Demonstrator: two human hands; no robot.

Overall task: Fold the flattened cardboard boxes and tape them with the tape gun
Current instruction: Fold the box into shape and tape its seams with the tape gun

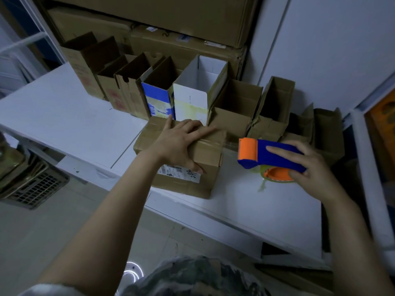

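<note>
A closed brown cardboard box [205,167] with a white label sits on the white table [70,124]. Clear tape runs across its top. My left hand [181,142] lies flat on the box top, fingers spread, thumb down the front face. My right hand [307,169] grips the blue and orange tape gun [265,154] just right of the box, a little above the table. A strand of clear tape stretches from the box's right edge to the gun's orange roller.
A row of folded open boxes stands behind: several brown ones [235,107], a blue-printed one [157,99] and a white one [198,90]. Large cartons [171,24] are stacked against the wall. A white frame [372,167] stands at the right, and a grated crate [36,189] sits on the floor left.
</note>
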